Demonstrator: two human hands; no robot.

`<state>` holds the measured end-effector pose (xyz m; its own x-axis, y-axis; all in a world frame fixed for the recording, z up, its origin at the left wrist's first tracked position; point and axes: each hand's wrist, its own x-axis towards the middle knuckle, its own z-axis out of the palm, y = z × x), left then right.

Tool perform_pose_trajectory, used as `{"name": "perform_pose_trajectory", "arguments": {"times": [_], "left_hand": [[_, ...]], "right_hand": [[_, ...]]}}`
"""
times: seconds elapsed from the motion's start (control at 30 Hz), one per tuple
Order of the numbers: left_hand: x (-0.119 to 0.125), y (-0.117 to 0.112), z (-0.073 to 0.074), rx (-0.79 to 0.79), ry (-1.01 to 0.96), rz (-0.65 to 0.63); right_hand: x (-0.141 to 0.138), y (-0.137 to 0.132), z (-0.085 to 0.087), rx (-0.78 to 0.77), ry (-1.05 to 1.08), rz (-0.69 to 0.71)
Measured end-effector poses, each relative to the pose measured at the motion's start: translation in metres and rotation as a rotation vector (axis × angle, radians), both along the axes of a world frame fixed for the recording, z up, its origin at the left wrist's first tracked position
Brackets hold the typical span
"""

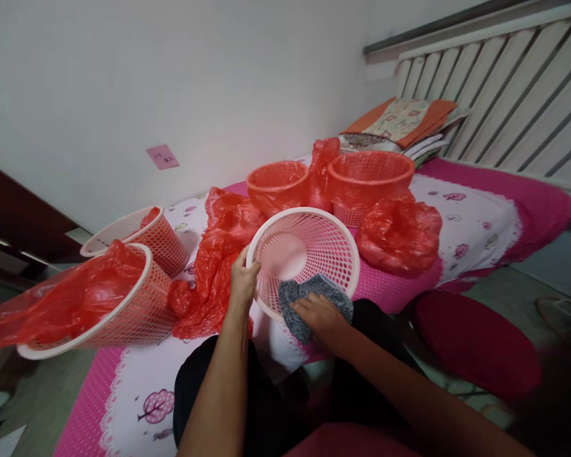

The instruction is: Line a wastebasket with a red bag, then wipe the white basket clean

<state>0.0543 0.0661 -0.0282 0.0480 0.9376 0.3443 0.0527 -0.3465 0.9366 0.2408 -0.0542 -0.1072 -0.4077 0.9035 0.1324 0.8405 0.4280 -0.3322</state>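
Observation:
A pale pink perforated plastic basket (pixel 309 261) is tilted in front of me, its mouth facing up toward me. My left hand (pixel 245 279) grips the left side of its rim, thumb on the rim and the other fingers mostly hidden behind. With my right hand (pixel 320 317) I hold a dark grey speckled cloth (pixel 295 320) against the near rim, fingers bent over the fabric. Crumpled red plastic bags (pixel 208 285) lie left of the basket. To its right, another bunched red bag (pixel 400 236) rests on the bedding.
Two baskets (pixel 333 212) (pixel 276 174) stand behind, covered with red plastic. At left lie two tilted baskets (pixel 143 317) (pixel 171 244) containing red plastic. Folded cloths (pixel 404 124) are stacked on the patterned bed sheet (pixel 143 374). A dark red round stool (pixel 476 339) stands at right.

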Motion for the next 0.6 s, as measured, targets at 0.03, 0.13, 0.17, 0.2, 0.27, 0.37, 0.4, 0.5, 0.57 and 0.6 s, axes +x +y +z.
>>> {"name": "perform_pose_trajectory", "arguments": {"times": [0.03,0.13,0.17,0.2,0.27,0.37,0.4,0.5,0.57,0.6], "left_hand": [[0.0,-0.001,0.0,0.0,0.002,-0.001],[0.003,-0.007,0.0,0.036,0.018,-0.005],[0.004,-0.009,0.0,0.056,0.024,0.006],[0.005,-0.01,0.0,0.075,0.029,0.029],[0.006,-0.012,-0.002,0.095,0.039,0.092],[0.005,-0.011,-0.005,0.066,0.058,0.148],[0.004,-0.011,-0.006,0.053,0.065,0.151],[0.002,-0.011,-0.005,0.04,0.086,0.139],[0.002,-0.013,-0.003,0.042,0.093,0.111],[0.002,-0.014,-0.001,0.041,0.097,0.096]], "right_hand": [[-0.002,0.002,0.003,-0.01,0.008,0.0],[-0.012,0.006,0.021,-0.014,0.06,-0.027],[-0.016,0.007,0.027,-0.01,0.085,-0.03],[-0.021,0.008,0.032,-0.004,0.113,-0.027],[-0.029,0.01,0.04,0.005,0.17,-0.014],[-0.037,0.012,0.041,-0.005,0.24,0.009],[-0.038,0.012,0.04,-0.009,0.263,0.02],[-0.031,0.012,0.035,-0.019,0.347,0.068],[-0.02,0.011,0.036,-0.048,0.381,0.101],[-0.014,0.01,0.038,-0.072,0.386,0.121]]}}
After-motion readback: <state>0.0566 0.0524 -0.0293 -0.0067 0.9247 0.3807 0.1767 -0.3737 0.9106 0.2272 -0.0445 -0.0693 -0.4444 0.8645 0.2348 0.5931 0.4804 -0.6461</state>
